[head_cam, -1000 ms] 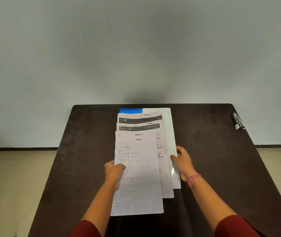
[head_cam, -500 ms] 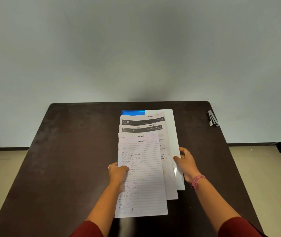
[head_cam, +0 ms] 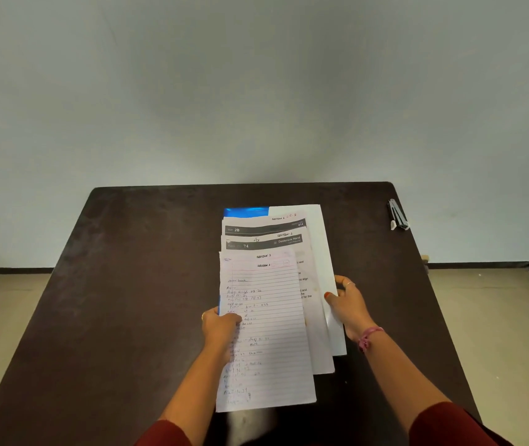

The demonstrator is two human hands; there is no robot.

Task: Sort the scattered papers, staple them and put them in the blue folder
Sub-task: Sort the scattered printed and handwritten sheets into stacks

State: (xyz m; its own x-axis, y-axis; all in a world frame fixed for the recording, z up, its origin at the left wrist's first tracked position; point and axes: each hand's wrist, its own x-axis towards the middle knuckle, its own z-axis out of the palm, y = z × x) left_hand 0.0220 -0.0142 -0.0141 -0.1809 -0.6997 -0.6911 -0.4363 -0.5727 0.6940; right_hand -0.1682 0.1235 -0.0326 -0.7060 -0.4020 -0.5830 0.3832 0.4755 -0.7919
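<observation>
Wall (head_cam: 256, 85): plain pale grey-green, fills the upper half of the view behind the table.
Table (head_cam: 134, 284): dark brown top, far edge against the wall; beige floor visible at both sides.
Papers (head_cam: 276, 317): fanned stack at table centre, stepped toward the near edge. Top sheet is lined and handwritten, headed "SECTION 1"; its lower end reaches close to the near table edge. Beneath it, printed sheets with dark header bars reading "2B" and "74", and a plain white sheet showing along the right side.
Blue folder (head_cam: 246, 212): lies under the stack; only a glossy blue strip shows at the far left corner, plus a thin blue edge beside the left hand.
Left hand (head_cam: 219, 326): at the stack's left edge, thumb on top of the lined sheet, fingers curled beneath, pinching the papers.
Right hand (head_cam: 348, 305): at the stack's right edge, thumb over the white sheet, fingers curled around it, gripping. Pink bracelet at the wrist.
Stapler (head_cam: 396, 214): dark, near the table's far right corner, well apart from the papers.
</observation>
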